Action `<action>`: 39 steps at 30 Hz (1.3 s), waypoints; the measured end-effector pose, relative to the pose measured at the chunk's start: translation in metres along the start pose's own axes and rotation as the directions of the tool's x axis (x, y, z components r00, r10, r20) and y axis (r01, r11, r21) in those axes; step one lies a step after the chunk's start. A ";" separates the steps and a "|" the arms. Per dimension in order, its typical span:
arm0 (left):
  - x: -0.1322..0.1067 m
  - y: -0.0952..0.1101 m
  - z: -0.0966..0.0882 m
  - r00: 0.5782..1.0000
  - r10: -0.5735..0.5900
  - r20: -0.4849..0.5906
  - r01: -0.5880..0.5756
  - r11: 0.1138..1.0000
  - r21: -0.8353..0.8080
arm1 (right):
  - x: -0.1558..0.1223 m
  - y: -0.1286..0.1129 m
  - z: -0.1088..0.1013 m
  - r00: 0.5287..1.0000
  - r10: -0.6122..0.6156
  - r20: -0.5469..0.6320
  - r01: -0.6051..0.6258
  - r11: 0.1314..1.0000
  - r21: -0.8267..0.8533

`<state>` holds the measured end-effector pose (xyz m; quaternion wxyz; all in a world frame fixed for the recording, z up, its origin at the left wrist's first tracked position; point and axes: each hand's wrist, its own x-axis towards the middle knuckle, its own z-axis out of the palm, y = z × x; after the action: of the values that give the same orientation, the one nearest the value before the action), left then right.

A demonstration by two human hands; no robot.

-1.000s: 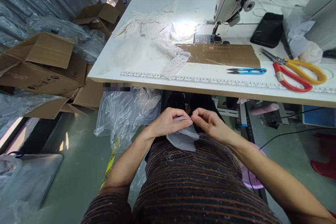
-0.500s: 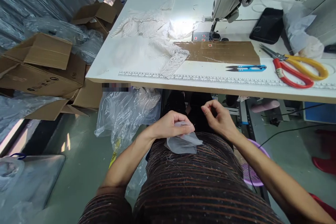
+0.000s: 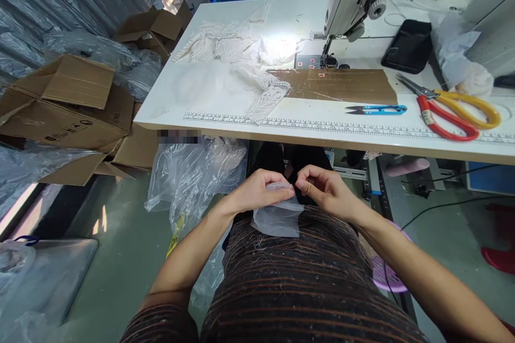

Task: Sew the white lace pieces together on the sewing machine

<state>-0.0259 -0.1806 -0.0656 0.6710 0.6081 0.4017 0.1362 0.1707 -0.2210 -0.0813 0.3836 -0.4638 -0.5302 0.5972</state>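
Over my lap, my left hand [image 3: 269, 188] pinches a piece of sheer white fabric [image 3: 277, 218], which hangs down against the striped dark clothing. Close beside it, my right hand [image 3: 317, 186] has thumb and index finger pressed together at the edge of the fabric by the left fingertips. What lies between the right fingertips is too small to make out. Above the hands, on the sewing table [image 3: 169, 96], lie white lace pieces [image 3: 269, 97] and a brown cardboard strip [image 3: 341, 84] in front of the sewing machine [image 3: 350, 5].
Blue thread snips [image 3: 377, 110] and red-and-yellow scissors [image 3: 450, 112] lie near the table's front edge, with a black phone [image 3: 406, 45] behind. Cardboard boxes [image 3: 76, 112] and clear plastic bags [image 3: 193, 177] fill the left side. A purple basket [image 3: 388, 273] stands on the floor at right.
My right hand has moved left, from apart to right beside the left fingertips. The left hand keeps its pinch, and the sheer fabric now hangs flatter. The view has tilted slightly.
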 end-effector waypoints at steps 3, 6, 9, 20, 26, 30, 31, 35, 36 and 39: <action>-0.002 0.003 0.000 0.999 0.045 -0.015 -0.045 0.999 -0.009 | 0.001 0.001 0.002 0.997 -0.033 -0.068 0.030 0.998 -0.046; -0.002 0.004 0.003 0.997 0.074 -0.031 -0.075 0.996 -0.053 | 0.000 0.002 0.005 0.994 -0.052 -0.099 0.044 0.995 -0.088; 0.002 0.003 0.007 0.994 0.085 -0.076 -0.091 0.992 -0.090 | -0.001 0.003 0.009 0.989 -0.096 -0.113 0.074 0.980 -0.185; 0.001 0.004 -0.008 0.979 0.067 0.190 -0.018 0.969 -0.247 | -0.007 0.000 0.023 0.772 -0.635 0.031 0.578 0.680 -0.450; -0.002 0.010 -0.025 0.910 -0.040 0.412 0.193 0.922 -0.335 | -0.003 -0.028 0.040 0.726 -0.653 0.216 0.676 0.618 -0.402; -0.018 0.028 -0.040 0.910 -0.075 0.409 0.215 0.927 -0.309 | -0.002 -0.019 0.036 0.677 -0.653 0.340 0.720 0.491 -0.491; -0.021 0.030 -0.042 0.929 -0.062 0.366 0.189 0.928 -0.322 | -0.004 -0.007 0.028 0.749 -0.592 0.299 0.642 0.534 -0.550; -0.013 0.021 -0.036 0.989 -0.071 0.128 0.114 0.923 -0.368 | -0.015 0.047 -0.016 0.951 -0.302 -0.074 0.161 0.681 -0.714; -0.007 0.016 -0.032 0.989 -0.096 0.114 0.129 0.933 -0.336 | -0.018 0.054 -0.024 0.958 -0.271 -0.090 0.127 0.686 -0.716; 0.011 0.004 -0.018 0.988 -0.083 0.129 0.115 0.958 -0.263 | -0.019 0.051 -0.032 0.987 -0.110 -0.115 0.033 0.846 -0.532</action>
<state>-0.0304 -0.1600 -0.0647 0.7759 0.4970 0.3695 0.1202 0.2084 -0.2380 -0.1295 0.2998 -0.5722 -0.6623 0.3795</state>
